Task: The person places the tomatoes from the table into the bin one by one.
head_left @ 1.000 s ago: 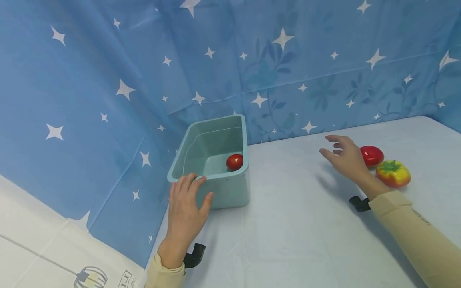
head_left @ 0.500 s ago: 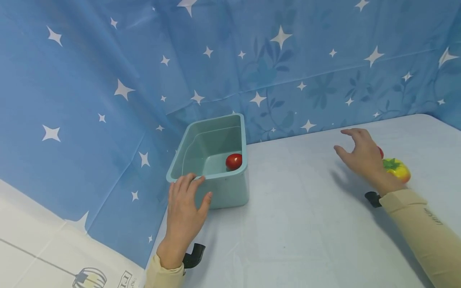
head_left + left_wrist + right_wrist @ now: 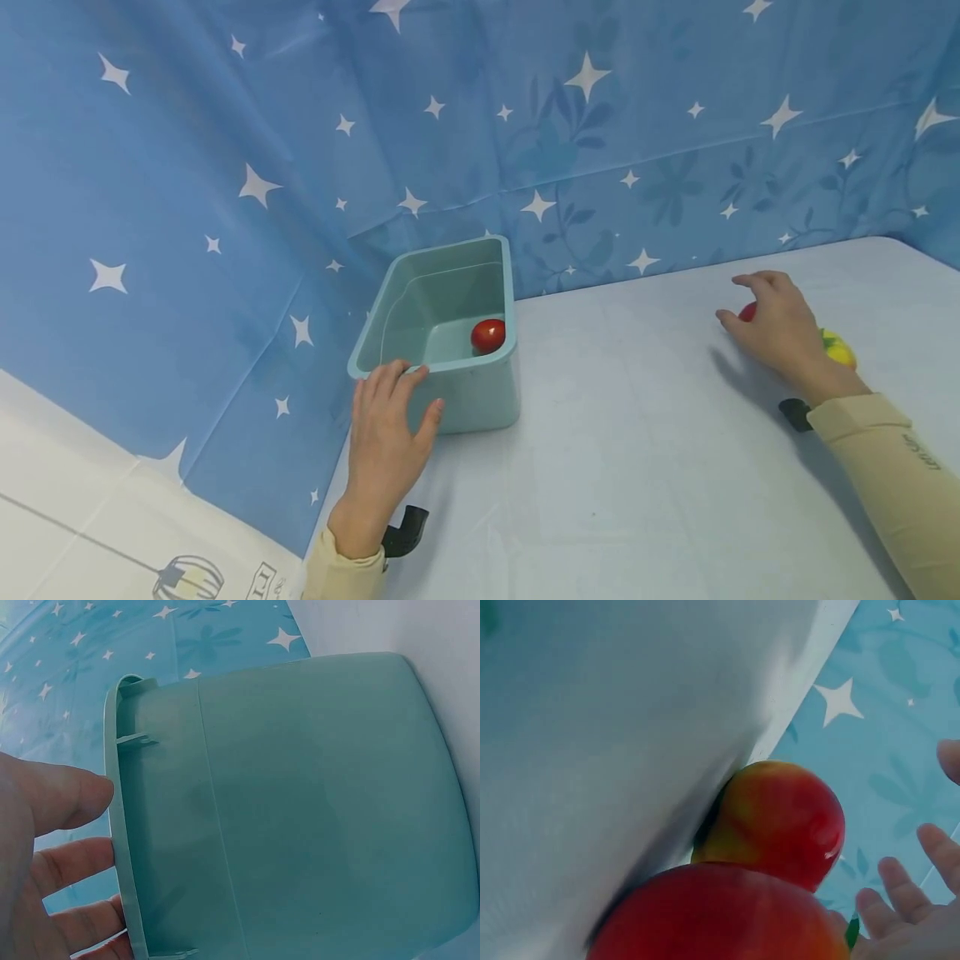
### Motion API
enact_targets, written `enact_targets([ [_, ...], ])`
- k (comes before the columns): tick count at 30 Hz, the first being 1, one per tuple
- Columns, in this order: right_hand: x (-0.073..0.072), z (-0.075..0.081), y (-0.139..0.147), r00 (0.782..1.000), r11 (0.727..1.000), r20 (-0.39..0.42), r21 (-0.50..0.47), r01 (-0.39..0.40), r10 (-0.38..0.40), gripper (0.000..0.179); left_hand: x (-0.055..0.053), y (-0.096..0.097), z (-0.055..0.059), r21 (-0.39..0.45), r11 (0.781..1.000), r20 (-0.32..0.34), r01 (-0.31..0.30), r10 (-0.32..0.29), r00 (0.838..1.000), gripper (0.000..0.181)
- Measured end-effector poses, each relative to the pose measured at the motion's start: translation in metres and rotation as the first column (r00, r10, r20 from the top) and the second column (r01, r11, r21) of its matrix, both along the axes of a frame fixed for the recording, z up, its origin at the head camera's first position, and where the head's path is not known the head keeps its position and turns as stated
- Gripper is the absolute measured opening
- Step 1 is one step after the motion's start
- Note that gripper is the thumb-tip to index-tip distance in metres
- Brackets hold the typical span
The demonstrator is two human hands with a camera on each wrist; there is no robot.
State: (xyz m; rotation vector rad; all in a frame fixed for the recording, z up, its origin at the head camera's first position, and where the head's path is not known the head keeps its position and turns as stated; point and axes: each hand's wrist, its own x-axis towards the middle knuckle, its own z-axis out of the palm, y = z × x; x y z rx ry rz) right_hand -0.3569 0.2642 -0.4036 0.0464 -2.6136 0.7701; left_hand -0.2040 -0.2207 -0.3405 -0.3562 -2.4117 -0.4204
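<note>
My left hand rests with its fingertips right at the near rim of a blue-green plastic bin. In the left wrist view its thumb and fingers are at the bin's rim. Inside the bin lies a glossy red tomato-like fruit. On the right, my right hand hovers with spread fingers over a red fruit, which shows a yellowish side in the right wrist view. Beside it, partly hidden by the hand, sits a yellow-and-red fruit with green leaves on top.
A white cloth covers the table. Behind and to the left hangs a blue star-patterned curtain, close to the bin. Black wrist mounts sit under both forearms.
My right hand has moved to the right over the red fruit, which now shows between thumb and fingers. The left hand and the bin have stayed in place.
</note>
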Motion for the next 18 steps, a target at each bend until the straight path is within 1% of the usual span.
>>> enact_targets([
  [6,-0.001,-0.004,0.005,0.997,1.000,0.073,0.008,-0.026,0.025,0.062,0.002,-0.004,0.000,0.001,1.000,-0.006,-0.015,0.015,1.000,0.042],
  [8,-0.001,-0.005,0.007,0.996,1.000,0.087,0.015,-0.027,0.025,0.062,0.002,-0.004,0.000,0.007,1.000,-0.002,-0.014,0.014,1.000,0.043],
  [10,-0.001,-0.005,0.011,0.996,0.999,0.083,0.033,-0.020,0.018,0.059,0.002,-0.004,-0.001,0.012,1.000,0.002,-0.010,0.010,1.000,0.043],
  [12,0.000,-0.002,0.016,0.996,0.998,0.094,0.056,-0.015,0.009,0.059,0.002,-0.003,-0.001,0.015,1.000,0.002,-0.008,0.008,1.000,0.043],
  [13,0.002,0.001,0.020,0.994,0.998,0.112,0.066,-0.014,0.007,0.059,0.002,-0.003,-0.001,0.015,1.000,-0.001,-0.007,0.007,1.000,0.043],
  [15,0.006,0.008,0.027,0.985,0.997,0.173,0.083,-0.012,-0.003,0.066,0.002,-0.003,-0.001,0.013,1.000,-0.006,-0.007,0.007,1.000,0.043],
  [16,0.009,0.012,0.031,0.975,0.996,0.220,0.086,-0.014,-0.005,0.071,0.001,-0.002,-0.001,0.012,1.000,-0.008,-0.006,0.006,1.000,0.043],
  [18,0.013,0.019,0.040,0.948,0.994,0.317,0.101,-0.037,0.003,0.080,0.001,-0.002,-0.001,0.008,1.000,-0.012,-0.007,0.007,1.000,0.043],
])
